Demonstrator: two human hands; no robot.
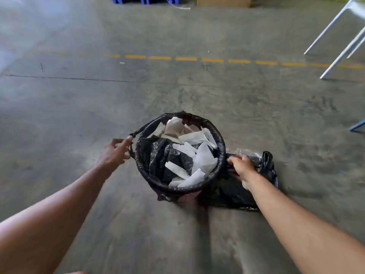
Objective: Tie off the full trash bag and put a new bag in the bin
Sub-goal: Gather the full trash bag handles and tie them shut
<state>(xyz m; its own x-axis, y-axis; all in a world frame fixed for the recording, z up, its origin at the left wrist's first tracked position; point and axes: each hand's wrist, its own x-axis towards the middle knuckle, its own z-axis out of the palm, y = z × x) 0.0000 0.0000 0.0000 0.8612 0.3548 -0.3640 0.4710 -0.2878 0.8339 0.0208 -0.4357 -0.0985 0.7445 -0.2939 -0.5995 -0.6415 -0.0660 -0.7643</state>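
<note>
Bin (187, 194) upright on concrete floor (79, 115), lined with black full bag (219, 135), stuffed with white paper scraps (203, 159) and black plastic. Left hand (116, 153) pinching bag handle loop (136, 133) at left rim. Right hand (242, 167) closed on bag edge at right rim, over loose black bags (233, 192) lying just beside bin. White chair legs (335, 46) far right

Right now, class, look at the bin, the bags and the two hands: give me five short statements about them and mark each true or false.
1. The bin stands upright on the floor. True.
2. The bin is empty. False: white paper and black plastic fill it.
3. The left hand pinches the bag handle at the rim. True.
4. The right hand is inside the bin. False: it is outside, on the black bag beside the bin.
5. The floor line is solid white. False: dashed yellow.
</note>
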